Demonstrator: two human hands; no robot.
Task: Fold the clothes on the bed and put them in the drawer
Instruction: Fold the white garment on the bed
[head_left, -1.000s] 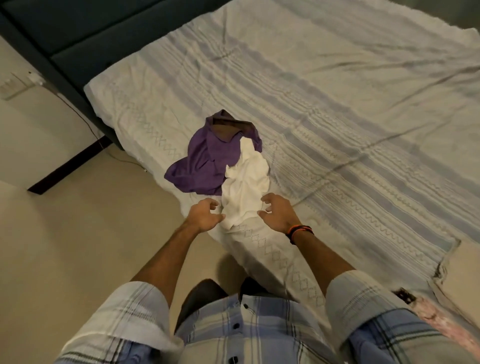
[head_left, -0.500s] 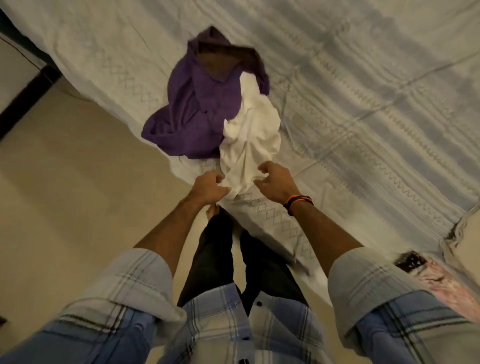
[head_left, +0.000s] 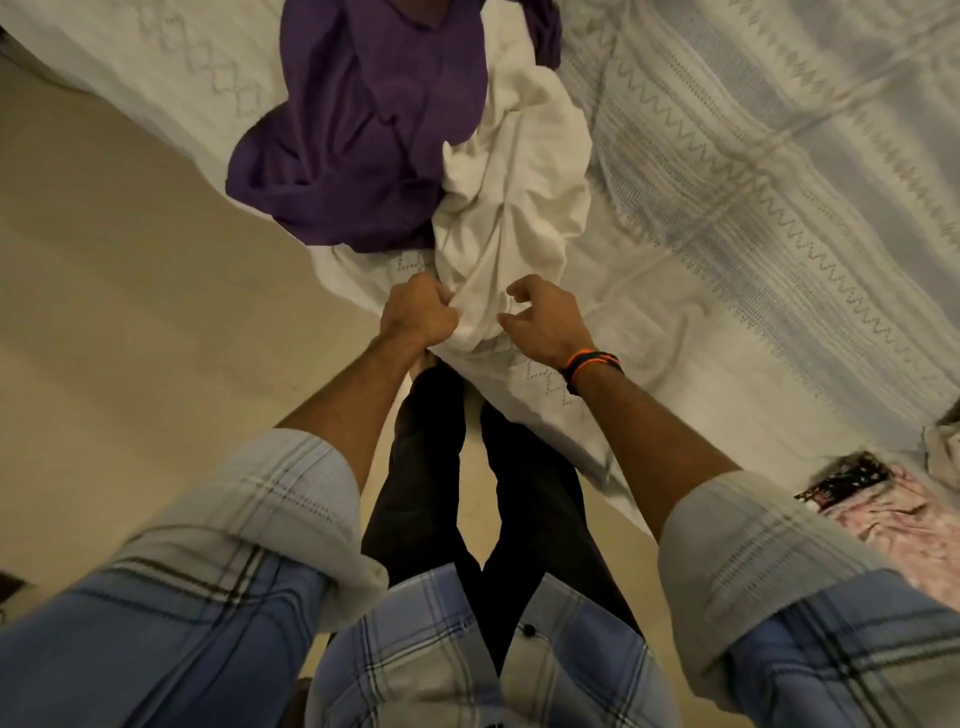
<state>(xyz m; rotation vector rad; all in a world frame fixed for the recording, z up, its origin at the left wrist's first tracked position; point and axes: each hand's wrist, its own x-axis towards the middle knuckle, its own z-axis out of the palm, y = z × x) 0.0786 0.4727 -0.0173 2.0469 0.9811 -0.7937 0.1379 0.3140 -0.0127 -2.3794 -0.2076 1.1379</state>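
Now that my left hand (head_left: 418, 316) has gone from hovering beside the white garment (head_left: 506, 208) to bunching its near hem in a closed fist, I have my first hold on it. My right hand (head_left: 540, 325), just at three o'clock of the left, has closed in but pinches nothing, its fingers curled and spread at the cloth. The garment lies crumpled at the bed (head_left: 753, 208) edge, the purple garment (head_left: 363, 145) touching it at ten o'clock, so folding is only beginning.
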